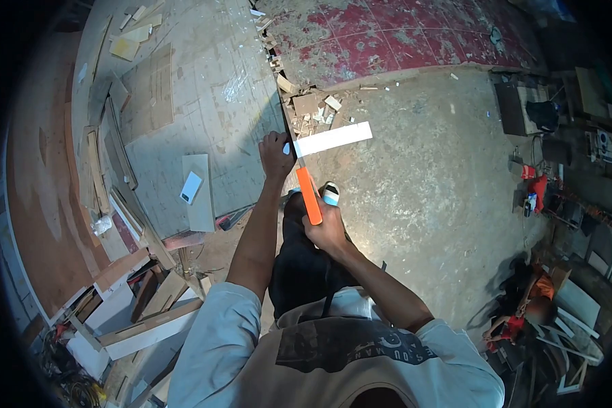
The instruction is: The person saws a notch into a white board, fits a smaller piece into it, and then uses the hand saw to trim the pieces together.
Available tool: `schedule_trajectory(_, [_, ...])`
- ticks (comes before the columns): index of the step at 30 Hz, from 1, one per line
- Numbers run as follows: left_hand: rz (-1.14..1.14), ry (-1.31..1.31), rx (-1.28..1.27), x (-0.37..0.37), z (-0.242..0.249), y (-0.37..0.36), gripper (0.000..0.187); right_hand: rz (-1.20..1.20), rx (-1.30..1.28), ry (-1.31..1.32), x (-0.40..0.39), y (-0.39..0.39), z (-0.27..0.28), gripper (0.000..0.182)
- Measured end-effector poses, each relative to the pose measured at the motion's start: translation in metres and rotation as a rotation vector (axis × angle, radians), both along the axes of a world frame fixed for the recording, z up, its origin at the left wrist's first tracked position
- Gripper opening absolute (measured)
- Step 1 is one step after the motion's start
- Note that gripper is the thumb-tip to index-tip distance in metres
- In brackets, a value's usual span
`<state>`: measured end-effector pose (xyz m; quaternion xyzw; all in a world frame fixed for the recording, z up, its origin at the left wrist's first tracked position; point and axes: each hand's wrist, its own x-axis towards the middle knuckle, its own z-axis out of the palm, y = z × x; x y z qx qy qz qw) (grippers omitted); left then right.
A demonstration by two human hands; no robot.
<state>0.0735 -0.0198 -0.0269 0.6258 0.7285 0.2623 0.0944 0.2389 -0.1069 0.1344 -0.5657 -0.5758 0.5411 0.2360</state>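
Observation:
My right hand [326, 230] is closed round the orange handle of a saw [309, 196], whose blade points away from me toward a white strip of board [336, 138]. The strip sticks out to the right past the edge of the workbench [204, 88]. At that edge, my left hand [277, 155] lies closed beside the strip's left end; its fingers are curled and what they press or hold is too small to make out. The saw's blade is mostly hidden near the strip.
A phone [191, 187] rests on a pale board [198, 221] at the left. Wood offcuts [306, 105] lie on the floor beyond the strip. Scrap boards [149, 326] are piled at the lower left. Another person [527, 313] is at the lower right among clutter.

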Motion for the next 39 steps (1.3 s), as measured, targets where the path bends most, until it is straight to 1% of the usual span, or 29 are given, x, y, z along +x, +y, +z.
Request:
schedule_trajectory(3, [0.037,-0.054,0.002,0.000,0.002,0.000,0.014,0.006,-0.004,-0.009,-0.003,0.004,0.007,0.022])
schedule_trajectory(5, [0.016,-0.012,-0.108,-0.002,0.004,-0.001,0.010,0.008,0.003,-0.023,-0.004,0.005,0.007,0.022])
schedule_trajectory(8, [0.040,-0.035,-0.058,-0.002,-0.001,0.000,0.009,0.001,-0.020,-0.043,-0.002,0.007,0.002,0.021])
schedule_trajectory(14, [0.043,-0.088,0.035,-0.002,-0.003,0.001,0.012,-0.010,0.036,-0.007,0.000,0.005,-0.004,0.021])
schedule_trajectory(18, [0.055,-0.050,-0.010,-0.003,-0.007,0.001,0.013,-0.001,0.045,-0.002,0.001,0.005,-0.009,0.019])
schedule_trajectory(20, [0.066,-0.146,-0.040,-0.003,-0.004,0.001,0.014,0.001,0.052,0.008,0.001,0.005,-0.009,0.019])
schedule_trajectory(22, [0.059,-0.104,-0.047,-0.003,-0.002,0.001,0.014,-0.011,-0.023,0.003,0.001,0.009,-0.001,0.014])
schedule_trajectory(23, [0.053,-0.063,-0.056,-0.002,-0.001,0.001,0.015,-0.011,-0.023,0.002,0.002,0.010,0.000,0.014])
schedule_trajectory(29, [0.061,-0.065,-0.062,-0.002,-0.003,0.002,0.011,-0.019,-0.025,0.021,0.003,0.011,-0.001,0.014])
schedule_trajectory(31, [0.058,-0.063,-0.085,-0.002,-0.002,0.003,0.011,-0.044,-0.120,0.024,0.002,0.011,-0.005,0.014])
schedule_trajectory(33, [0.054,-0.061,-0.109,-0.005,-0.001,0.006,0.010,-0.041,-0.094,0.015,0.001,0.012,-0.005,0.015])
schedule_trajectory(35, [0.004,-0.057,-0.184,-0.009,0.001,0.009,0.009,-0.041,-0.067,0.006,0.000,0.017,-0.002,0.015])
schedule_trajectory(37, [0.007,-0.078,-0.182,-0.010,0.000,0.005,0.008,-0.011,-0.139,-0.013,0.001,0.022,0.004,0.015])
schedule_trajectory(39, [0.003,-0.103,-0.170,-0.006,-0.002,0.004,0.008,-0.031,-0.102,-0.004,-0.001,0.023,0.006,0.015])
